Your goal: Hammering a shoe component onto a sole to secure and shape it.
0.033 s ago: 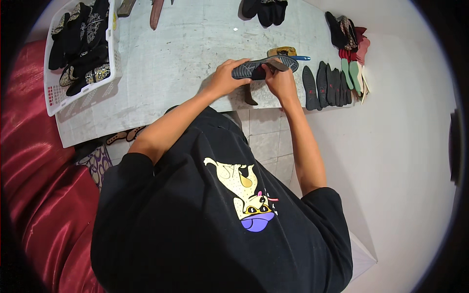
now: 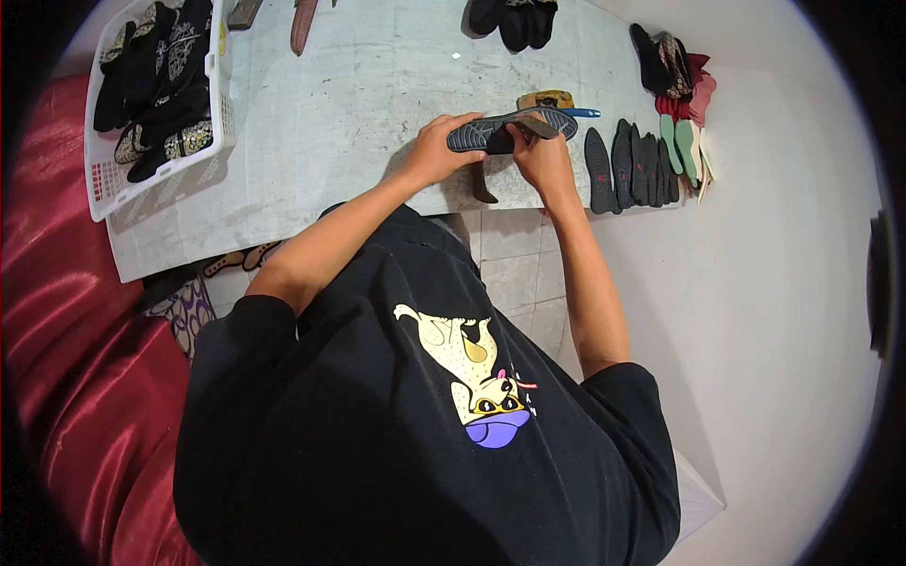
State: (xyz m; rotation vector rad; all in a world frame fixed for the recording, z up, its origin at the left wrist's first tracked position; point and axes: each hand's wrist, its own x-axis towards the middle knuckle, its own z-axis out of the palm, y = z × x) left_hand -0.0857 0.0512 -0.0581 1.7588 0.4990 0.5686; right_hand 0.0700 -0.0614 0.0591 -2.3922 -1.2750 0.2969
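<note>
Gripping dark shoe sole [image 2: 514, 127] above grey table [image 2: 359, 104]: left hand [image 2: 444, 146] fingers clamped on heel end, right hand [image 2: 538, 156] fingers closing around middle.

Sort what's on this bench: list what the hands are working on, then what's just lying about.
In hand:
left hand
right hand
dark shoe sole

Lying about:
white basket of dark uppers
row of soles
brush

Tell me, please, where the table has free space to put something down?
The table is bare between the white basket and the left hand holding the sole. It is crowded right of the right hand, at the row of soles.
</note>
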